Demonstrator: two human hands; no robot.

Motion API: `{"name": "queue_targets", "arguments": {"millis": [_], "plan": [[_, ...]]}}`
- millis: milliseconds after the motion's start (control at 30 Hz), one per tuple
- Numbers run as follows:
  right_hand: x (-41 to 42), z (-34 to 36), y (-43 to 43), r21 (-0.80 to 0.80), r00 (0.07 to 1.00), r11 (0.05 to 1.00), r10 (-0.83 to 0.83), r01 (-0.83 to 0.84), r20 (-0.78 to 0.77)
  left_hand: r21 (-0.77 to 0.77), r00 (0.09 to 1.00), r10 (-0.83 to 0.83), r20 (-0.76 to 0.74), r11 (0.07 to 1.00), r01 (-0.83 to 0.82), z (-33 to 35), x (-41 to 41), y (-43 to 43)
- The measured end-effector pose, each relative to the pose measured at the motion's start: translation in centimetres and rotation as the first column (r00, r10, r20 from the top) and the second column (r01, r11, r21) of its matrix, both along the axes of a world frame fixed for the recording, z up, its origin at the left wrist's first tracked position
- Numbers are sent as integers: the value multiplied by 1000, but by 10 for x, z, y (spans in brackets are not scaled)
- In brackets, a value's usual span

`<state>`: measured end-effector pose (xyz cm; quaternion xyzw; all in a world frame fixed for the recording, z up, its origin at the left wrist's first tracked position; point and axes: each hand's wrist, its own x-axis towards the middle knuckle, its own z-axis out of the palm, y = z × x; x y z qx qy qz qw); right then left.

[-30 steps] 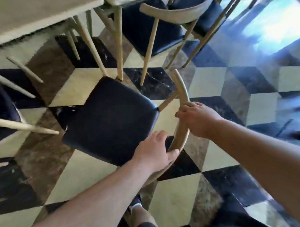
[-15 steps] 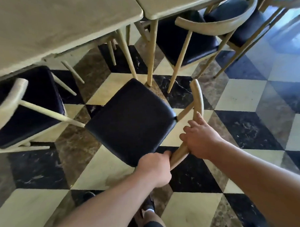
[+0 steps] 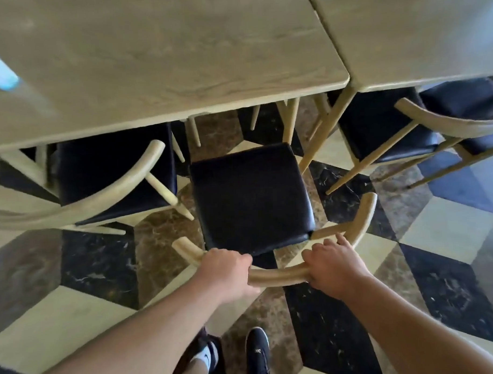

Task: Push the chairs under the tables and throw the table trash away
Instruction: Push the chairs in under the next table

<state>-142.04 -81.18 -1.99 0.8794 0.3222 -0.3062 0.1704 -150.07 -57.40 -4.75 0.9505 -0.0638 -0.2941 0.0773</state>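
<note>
So you have both hands on the curved wooden backrest (image 3: 276, 276) of the chair (image 3: 250, 199) in front of you. Your left hand (image 3: 224, 267) is curled over the rail near its left end, and your right hand (image 3: 333, 267) is wrapped around it further right, fingers folded over the top. Both are closed on the rail, with a bare stretch of wood showing between them.

The chair stands on the checkered floor (image 3: 451, 235), squared up to the near edge of the left table (image 3: 162, 58). Its seat is almost wholly out in the open; only the front edge reaches the table's shadow, so this push looks barely begun. The table leg (image 3: 326, 131) slants down just beside the seat's right front corner, and I judge that corner to be what needs watching as you push.

The chair on the left (image 3: 110, 174) sits partly under the same table, its seat half covered and its backrest angled out. Under the right table (image 3: 418, 27), the chair on the right (image 3: 386, 128) is tucked in about as far. Both may want a further nudge. No trash shows on either tabletop in view, though a pale blue blur at the left edge cannot be made out, so the trash part cannot be judged from here.

The seat is a square black cushion with a slight sheen, smooth and unmarked, set on pale wooden legs and spindles matching the backrest.
</note>
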Motion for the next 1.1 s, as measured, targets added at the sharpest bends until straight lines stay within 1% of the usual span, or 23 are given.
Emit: {"name": "queue_targets", "arguments": {"millis": [133, 300, 500, 800, 900, 967, 1033, 1100], "plan": [[30, 1, 40, 1, 1000, 1000, -9, 9, 28, 19, 999, -37, 29, 999, 37, 0, 36, 40], [74, -4, 62, -9, 998, 1000, 3, -2, 62, 25, 999, -43, 11, 999, 43, -1, 82, 65], [144, -6, 70, 3, 995, 998, 65, -66, 78, 74, 1000, 5, -20, 997, -4, 3, 145, 68], [239, -9, 83, 35, 986, 990, 136, -140, 93, 122, 999, 33, -7, 992, -32, 5, 221, 72], [248, -12, 95, 15, 987, 988, 153, -154, 52, 153, 999, -2, 41, 988, -4, 2, 227, 81], [249, -12, 101, -15, 989, 989, 149, -149, 13, 137, 997, 6, 79, 990, -17, 2, 224, 88], [248, -7, 109, -46, 995, 995, 91, -93, -43, 132, 990, 37, 134, 990, -55, -2, 215, 101], [241, 2, 127, -29, 986, 999, 18, -23, -168, 141, 968, 77, 238, 984, -113, -9, 199, 127]]}}
